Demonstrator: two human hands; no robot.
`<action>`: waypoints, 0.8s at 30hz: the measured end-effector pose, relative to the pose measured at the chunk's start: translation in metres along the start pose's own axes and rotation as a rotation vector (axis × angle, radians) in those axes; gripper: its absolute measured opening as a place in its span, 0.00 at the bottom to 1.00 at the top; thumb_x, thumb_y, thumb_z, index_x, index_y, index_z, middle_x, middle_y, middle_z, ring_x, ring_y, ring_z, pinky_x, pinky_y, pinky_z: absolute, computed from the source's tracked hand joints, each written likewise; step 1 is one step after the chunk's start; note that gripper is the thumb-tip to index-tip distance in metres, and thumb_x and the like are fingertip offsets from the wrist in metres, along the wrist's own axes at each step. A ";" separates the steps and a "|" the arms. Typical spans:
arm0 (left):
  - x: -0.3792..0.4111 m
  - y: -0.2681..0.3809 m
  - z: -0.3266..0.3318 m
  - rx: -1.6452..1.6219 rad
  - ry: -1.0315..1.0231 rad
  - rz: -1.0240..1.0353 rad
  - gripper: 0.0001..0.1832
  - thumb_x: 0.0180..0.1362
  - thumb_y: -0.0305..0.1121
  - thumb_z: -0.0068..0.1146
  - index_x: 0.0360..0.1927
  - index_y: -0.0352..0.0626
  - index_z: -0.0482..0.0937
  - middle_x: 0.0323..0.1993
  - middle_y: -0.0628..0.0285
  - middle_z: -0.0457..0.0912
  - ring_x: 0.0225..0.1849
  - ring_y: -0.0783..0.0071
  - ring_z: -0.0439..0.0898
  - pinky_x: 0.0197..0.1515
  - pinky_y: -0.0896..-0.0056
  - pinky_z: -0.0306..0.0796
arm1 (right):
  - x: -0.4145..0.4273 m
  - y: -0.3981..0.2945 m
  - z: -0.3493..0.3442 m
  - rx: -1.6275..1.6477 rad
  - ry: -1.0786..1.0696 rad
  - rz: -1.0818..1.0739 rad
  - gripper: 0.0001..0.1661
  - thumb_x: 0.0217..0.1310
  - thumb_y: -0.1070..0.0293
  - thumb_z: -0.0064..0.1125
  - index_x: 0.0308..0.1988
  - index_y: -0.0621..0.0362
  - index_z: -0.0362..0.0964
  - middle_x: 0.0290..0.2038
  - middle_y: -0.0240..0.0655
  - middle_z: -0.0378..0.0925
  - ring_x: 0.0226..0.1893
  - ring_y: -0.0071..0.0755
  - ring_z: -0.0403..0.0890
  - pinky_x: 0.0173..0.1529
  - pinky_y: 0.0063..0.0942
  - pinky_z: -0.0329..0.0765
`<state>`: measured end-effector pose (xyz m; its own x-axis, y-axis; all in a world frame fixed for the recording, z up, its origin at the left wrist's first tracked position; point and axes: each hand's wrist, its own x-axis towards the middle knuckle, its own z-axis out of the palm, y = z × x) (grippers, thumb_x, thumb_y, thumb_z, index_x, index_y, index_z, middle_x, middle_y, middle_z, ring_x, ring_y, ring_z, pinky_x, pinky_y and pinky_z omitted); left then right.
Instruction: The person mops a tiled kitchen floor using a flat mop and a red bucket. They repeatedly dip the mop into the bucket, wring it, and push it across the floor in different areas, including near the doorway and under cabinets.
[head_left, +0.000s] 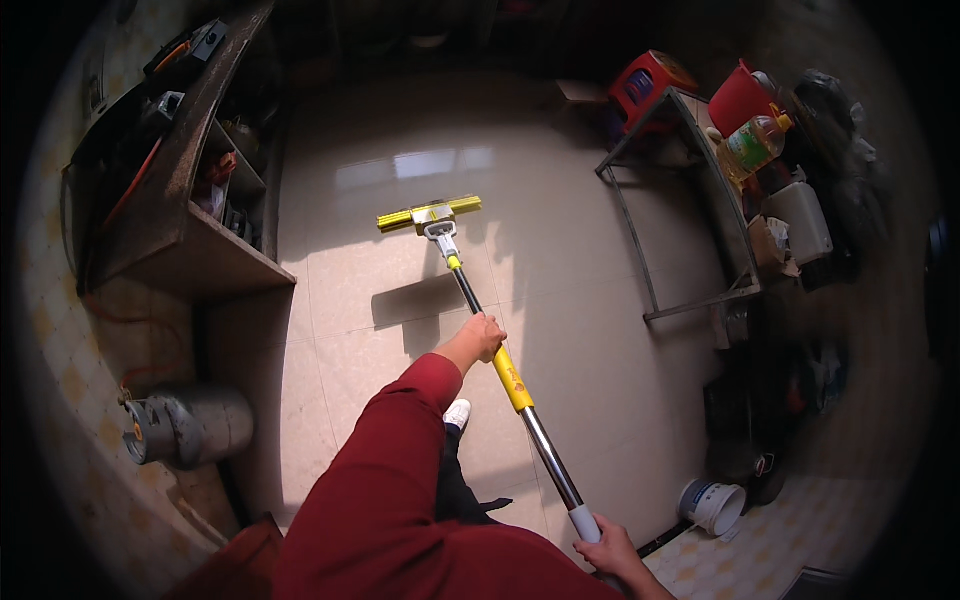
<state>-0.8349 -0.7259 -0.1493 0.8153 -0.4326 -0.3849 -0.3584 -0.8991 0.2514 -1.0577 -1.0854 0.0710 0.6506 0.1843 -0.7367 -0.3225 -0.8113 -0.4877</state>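
Observation:
I hold a sponge mop with both hands, its pole (551, 454) slanting from the lower right up to the middle. My left hand (481, 337) grips the dark upper pole at the top of the yellow sleeve (513, 381). Lower down, my right hand (609, 549) is closed around the pale grip (585, 523) at the pole's end. The yellow mop head (431, 214) points away from me over the tiled floor (397, 360). A dark shadow lies on the tiles apart from the head; whether the sponge touches the floor I cannot tell.
Left stands a counter (232, 251) with open shelves, and a gas cylinder (202, 426) below. Along the right are a metal-framed table (637, 247), an oil bottle (752, 148), a red stool (646, 86) and a tipped white bucket (711, 507). My white shoe (457, 414) is beneath my left arm.

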 end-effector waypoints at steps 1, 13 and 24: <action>0.006 -0.013 -0.014 -0.005 -0.009 -0.092 0.15 0.44 0.40 0.59 0.38 0.56 0.76 0.35 0.66 0.78 0.47 0.69 0.73 0.45 0.63 0.64 | 0.036 -0.031 0.005 -0.062 -0.011 0.123 0.29 0.40 0.64 0.61 0.46 0.61 0.68 0.30 0.49 0.77 0.33 0.49 0.79 0.39 0.36 0.75; 0.022 -0.053 0.047 0.021 0.101 -0.098 0.15 0.40 0.30 0.59 0.36 0.54 0.76 0.44 0.66 0.71 0.57 0.66 0.64 0.56 0.61 0.61 | 0.176 -0.112 0.057 0.422 -0.323 0.008 0.51 0.51 0.69 0.56 0.67 0.46 0.33 0.29 0.37 0.72 0.20 0.27 0.73 0.24 0.26 0.73; -0.035 0.111 0.124 -0.361 0.213 0.318 0.16 0.33 0.22 0.58 0.28 0.53 0.72 0.32 0.65 0.72 0.44 0.63 0.71 0.49 0.63 0.63 | -0.013 0.006 0.007 0.070 -0.348 0.101 0.52 0.45 0.73 0.58 0.66 0.50 0.37 0.30 0.38 0.72 0.21 0.25 0.73 0.25 0.24 0.72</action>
<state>-0.9597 -0.8191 -0.2175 0.7793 -0.6237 -0.0602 -0.4546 -0.6289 0.6307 -1.0729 -1.0887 0.0750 0.3440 0.2930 -0.8921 -0.4274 -0.7971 -0.4266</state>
